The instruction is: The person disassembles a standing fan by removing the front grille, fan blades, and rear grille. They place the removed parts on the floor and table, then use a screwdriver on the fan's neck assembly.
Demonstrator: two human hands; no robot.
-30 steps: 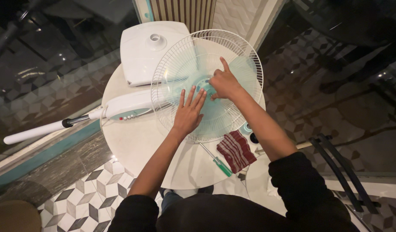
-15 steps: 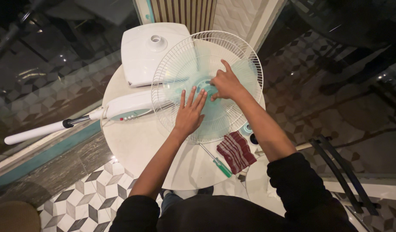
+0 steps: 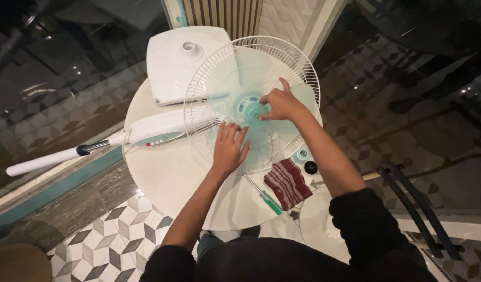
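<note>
The left hand lay flat and open on the white wire fan guard, fingers spread and pressing the lower part of the grille. The right hand was just beyond it and to its right, fingers curled with the fingertips pinched at the teal hub in the middle of the pale green blades; whether it actually gripped a cap there could not be told. The two hands were apart but near each other, both on the fan head, which lay face up on the round white table.

Left of the left hand stretched the fan's white pole. Beyond both hands sat the white square base. Nearer the person than the right hand lay a red striped cloth and, beside it, a green-handled screwdriver.
</note>
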